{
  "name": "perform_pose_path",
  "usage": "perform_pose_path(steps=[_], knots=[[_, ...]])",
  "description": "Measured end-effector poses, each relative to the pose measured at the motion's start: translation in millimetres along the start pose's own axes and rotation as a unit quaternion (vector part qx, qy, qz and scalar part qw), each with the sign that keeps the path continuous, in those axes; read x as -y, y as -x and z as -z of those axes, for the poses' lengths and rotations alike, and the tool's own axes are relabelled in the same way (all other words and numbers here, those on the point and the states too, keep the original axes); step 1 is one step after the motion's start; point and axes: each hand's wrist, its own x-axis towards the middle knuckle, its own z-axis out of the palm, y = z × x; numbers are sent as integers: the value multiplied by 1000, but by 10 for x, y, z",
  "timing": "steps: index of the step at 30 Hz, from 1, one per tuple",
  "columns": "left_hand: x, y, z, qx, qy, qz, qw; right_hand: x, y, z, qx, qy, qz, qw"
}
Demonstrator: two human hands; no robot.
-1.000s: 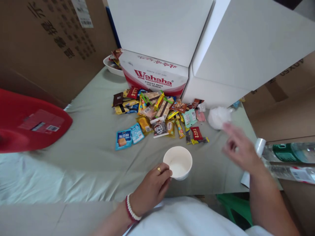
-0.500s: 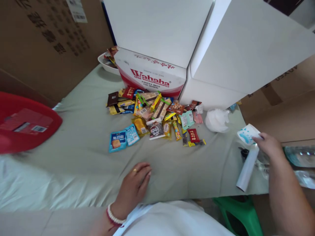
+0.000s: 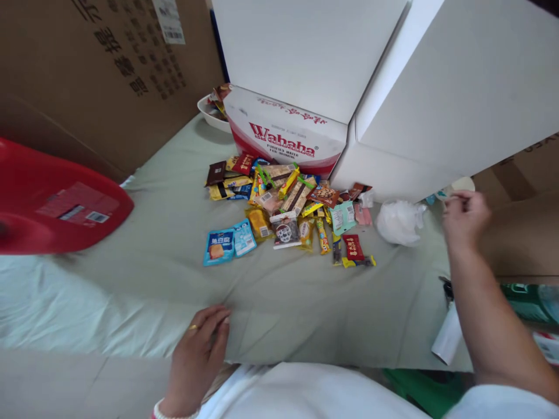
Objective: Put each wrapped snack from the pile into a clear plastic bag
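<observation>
My right hand (image 3: 466, 221) reaches to the far right corner of the table, its fingers closed on a paper cup (image 3: 463, 185). Only the cup's pale rim and a bit of its blue-patterned side show; the fingers and the white box cover part of it. A crumpled white plastic bag (image 3: 399, 222) lies left of that hand. My left hand (image 3: 201, 352) rests near the front edge with loosely bent fingers and nothing in them. Beyond it are two blue snack packets (image 3: 219, 245) and a heap of wrapped snacks (image 3: 293, 195).
Behind the snacks stands a Wahaha carton (image 3: 279, 137) beside large white boxes (image 3: 384, 163). A white bowl (image 3: 213, 119) holds more packets. At left is a red plastic object (image 3: 87, 201). A white roll (image 3: 448, 337) lies under my right forearm, above a green stool (image 3: 419, 390).
My right hand has carried the paper cup away from me to the table's far right corner. My left hand has shifted left and closer to the front edge. The view has shifted slightly.
</observation>
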Motion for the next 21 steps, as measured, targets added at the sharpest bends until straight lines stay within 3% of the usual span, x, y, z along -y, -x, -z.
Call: perform_pose_path(steps=[1,2,6,8,10,12,14,17,19,21], knots=[[10,-34,-36,7,10,-7,1000,195,154,-99,-6,-8,20,1000],[14,-71,-70,14,18,-14,1000,393,301,-226,26,-20,48,998],[17,-166,-142,28,15,-35,999,1127,650,-814,255,-4,165,953],[38,-148,-138,26,11,-47,998,1385,675,-990,287,30,168,943],[76,-88,-126,19,7,-59,998,1506,651,-1020,275,37,156,948],[119,-16,-126,7,-3,-65,998,1461,610,-912,209,11,119,971],[149,41,-145,-9,-21,-69,997,1261,556,-712,90,-4,41,995],[159,72,-198,-25,-51,-73,996,820,441,-363,-70,37,-89,993],[154,67,-229,-27,-68,-80,994,588,343,-185,-108,58,-130,984],[150,57,-246,-26,-75,-93,992,510,231,-111,-94,60,-120,986]])
